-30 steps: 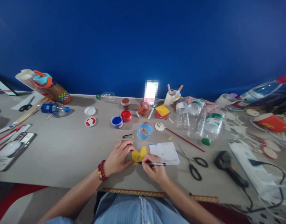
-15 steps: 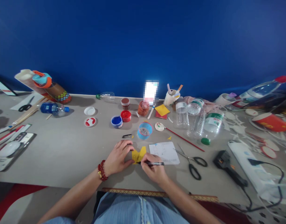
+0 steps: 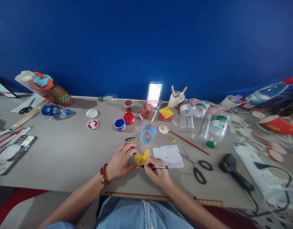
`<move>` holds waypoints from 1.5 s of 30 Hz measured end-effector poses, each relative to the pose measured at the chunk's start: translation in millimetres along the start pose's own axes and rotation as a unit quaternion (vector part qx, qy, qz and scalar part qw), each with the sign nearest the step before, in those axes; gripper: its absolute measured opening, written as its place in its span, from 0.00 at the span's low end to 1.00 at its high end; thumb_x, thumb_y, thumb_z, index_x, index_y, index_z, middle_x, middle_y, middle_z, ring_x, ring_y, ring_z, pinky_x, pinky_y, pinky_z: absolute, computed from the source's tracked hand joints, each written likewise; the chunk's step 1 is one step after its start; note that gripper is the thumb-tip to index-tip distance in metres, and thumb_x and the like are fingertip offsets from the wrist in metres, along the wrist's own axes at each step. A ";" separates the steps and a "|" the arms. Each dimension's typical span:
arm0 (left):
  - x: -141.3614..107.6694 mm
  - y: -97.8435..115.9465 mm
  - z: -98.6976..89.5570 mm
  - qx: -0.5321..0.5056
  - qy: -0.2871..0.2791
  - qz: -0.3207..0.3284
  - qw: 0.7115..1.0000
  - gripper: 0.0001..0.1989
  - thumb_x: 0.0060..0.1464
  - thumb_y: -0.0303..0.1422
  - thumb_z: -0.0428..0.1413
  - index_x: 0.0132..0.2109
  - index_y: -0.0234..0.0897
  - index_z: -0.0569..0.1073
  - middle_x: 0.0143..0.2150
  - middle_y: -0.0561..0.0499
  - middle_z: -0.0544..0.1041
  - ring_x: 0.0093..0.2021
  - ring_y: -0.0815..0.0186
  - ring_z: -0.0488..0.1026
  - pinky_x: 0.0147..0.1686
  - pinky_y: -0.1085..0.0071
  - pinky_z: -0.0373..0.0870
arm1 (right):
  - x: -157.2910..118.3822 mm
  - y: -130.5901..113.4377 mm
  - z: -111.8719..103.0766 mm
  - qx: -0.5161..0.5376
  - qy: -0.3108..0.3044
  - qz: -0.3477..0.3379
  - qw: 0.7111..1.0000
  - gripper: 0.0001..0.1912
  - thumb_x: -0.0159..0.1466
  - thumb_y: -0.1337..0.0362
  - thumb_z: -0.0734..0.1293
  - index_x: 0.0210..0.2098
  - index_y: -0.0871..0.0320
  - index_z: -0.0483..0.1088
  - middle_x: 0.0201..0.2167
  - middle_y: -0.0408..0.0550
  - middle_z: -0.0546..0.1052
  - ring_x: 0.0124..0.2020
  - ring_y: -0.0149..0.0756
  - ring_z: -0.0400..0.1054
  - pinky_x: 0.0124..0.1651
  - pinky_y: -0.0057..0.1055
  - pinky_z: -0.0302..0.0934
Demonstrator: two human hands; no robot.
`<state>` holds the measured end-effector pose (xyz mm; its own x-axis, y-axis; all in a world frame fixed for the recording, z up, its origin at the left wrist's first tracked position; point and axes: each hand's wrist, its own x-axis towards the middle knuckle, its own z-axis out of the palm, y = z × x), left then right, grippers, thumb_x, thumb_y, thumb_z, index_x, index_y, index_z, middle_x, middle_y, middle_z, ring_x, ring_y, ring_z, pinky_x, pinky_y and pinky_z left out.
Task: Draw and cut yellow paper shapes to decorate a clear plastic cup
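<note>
A small yellow paper piece (image 3: 142,157) with a notched top edge lies on the grey table between my hands. My left hand (image 3: 122,160) rests flat at its left side, fingers spread, fingertips and thumb touching its edge. In my right hand (image 3: 158,171) is a black pen (image 3: 159,167), pinched in the fingers, its tip on the lower part of the yellow paper. Just right of it lies a white sheet (image 3: 169,156) with faint drawings. The pen's cap (image 3: 130,139) lies above my left hand.
Black-handled scissors (image 3: 196,165) lie right of the sheet, then a glue gun (image 3: 234,173) and a power strip (image 3: 253,171). Ahead stand a blue cup (image 3: 148,133), a blue paint pot (image 3: 119,124) and a red one (image 3: 129,118). Plastic bottles (image 3: 217,127) crowd the right; a long red brush (image 3: 189,142) lies nearer.
</note>
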<state>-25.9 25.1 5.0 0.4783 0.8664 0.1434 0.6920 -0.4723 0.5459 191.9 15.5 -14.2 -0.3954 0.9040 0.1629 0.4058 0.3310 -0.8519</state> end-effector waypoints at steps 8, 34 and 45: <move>-0.4 -0.8 1.2 0.004 -0.001 -0.001 1.000 0.16 0.54 0.36 0.58 0.50 0.42 0.67 0.55 0.44 0.67 0.55 0.53 0.65 0.52 0.55 0.65 | 2.1 -3.4 -1.7 -0.009 -0.002 0.000 1.000 0.07 0.57 0.70 0.61 0.23 0.56 0.65 0.18 0.39 0.68 0.20 0.29 0.60 0.26 0.25 0.51; -0.5 -1.0 1.2 0.001 -0.010 -0.006 1.000 0.16 0.55 0.37 0.58 0.50 0.41 0.66 0.55 0.44 0.66 0.56 0.53 0.64 0.53 0.55 0.63 | 2.3 -3.1 -3.1 0.019 0.012 0.001 1.000 0.08 0.56 0.71 0.60 0.21 0.57 0.63 0.17 0.38 0.64 0.19 0.27 0.57 0.24 0.25 0.47; -0.9 -0.9 1.2 0.001 -0.007 -0.006 1.000 0.16 0.54 0.36 0.58 0.50 0.41 0.67 0.55 0.44 0.66 0.56 0.53 0.64 0.53 0.55 0.64 | 0.1 0.4 -3.1 0.016 0.019 0.001 1.000 0.08 0.56 0.71 0.59 0.22 0.56 0.62 0.17 0.38 0.64 0.19 0.28 0.57 0.25 0.25 0.48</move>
<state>-26.3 24.5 3.4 0.4772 0.8699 0.1249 0.6993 -0.4620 0.5454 194.5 16.5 -13.0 -0.3629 0.9144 0.1792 0.3801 0.3208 -0.8675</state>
